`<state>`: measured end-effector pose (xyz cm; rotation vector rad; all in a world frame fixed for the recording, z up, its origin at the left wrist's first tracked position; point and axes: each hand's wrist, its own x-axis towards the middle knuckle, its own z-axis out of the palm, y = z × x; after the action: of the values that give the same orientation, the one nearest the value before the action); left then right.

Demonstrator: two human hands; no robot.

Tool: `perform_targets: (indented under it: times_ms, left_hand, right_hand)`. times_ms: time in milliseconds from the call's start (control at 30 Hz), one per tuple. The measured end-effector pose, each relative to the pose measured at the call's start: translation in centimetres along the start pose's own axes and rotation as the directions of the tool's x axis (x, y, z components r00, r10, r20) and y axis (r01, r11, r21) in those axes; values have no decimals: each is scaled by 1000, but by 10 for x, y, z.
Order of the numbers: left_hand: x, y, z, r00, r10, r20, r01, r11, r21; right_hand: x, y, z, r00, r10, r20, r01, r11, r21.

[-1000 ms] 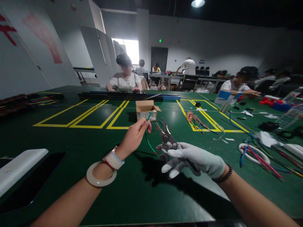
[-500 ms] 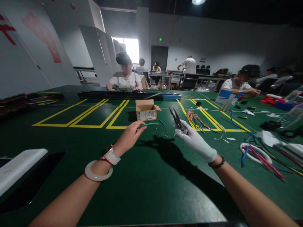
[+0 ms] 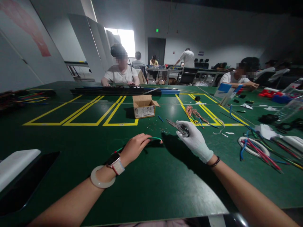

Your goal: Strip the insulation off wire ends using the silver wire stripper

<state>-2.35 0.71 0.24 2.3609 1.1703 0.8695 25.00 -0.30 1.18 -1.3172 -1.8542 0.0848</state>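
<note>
My left hand [image 3: 136,146], bare and low over the green table, pinches a green wire [image 3: 155,138]. Bare copper strands [image 3: 161,142] show at the wire's right end, while its other end comes out behind my wrist. My right hand [image 3: 194,138] wears a white glove and grips a pair of dark pliers [image 3: 175,124], whose jaws point left, a little above and apart from the wire. Whether the jaws are parted is too small to tell. Beyond both hands lie small copper scraps [image 3: 163,130] and a short blue wire piece [image 3: 160,119].
An open cardboard box [image 3: 144,111] stands ahead. To its right lies a copper strand bundle [image 3: 193,112]; further right are coloured wires [image 3: 258,153]. A white object [image 3: 21,164] sits at the left. Another person [image 3: 120,74] sits across the table [image 3: 153,183].
My left hand has come lower and nearer with the green wire, and copper shows more plainly at its end. The pliers have swung from pointing up to pointing left.
</note>
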Motion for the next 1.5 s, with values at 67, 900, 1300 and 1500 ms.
perform_targets:
  times_ms: [67,900,1300,1500]
  left_hand:
    - [0,2,0,1000,-4,-23,3,1000,-27]
    - [-5,-10,-5,951,247,-189,-231,968,99]
    - [-7,-3,-5,858,461,-227,-438,887,149]
    - [-8,-2,-4,868,433,-243,-420,901,106]
  right_hand:
    - [-3,0,2,1000,-1,30,1,1000,4]
    - [-15,-8,13,969,-36,243,27,999,40]
    - [-15,-24,12,911,1,413,169,911,-376]
    - [-14,-28,14,899,65,432,170,860,-482]
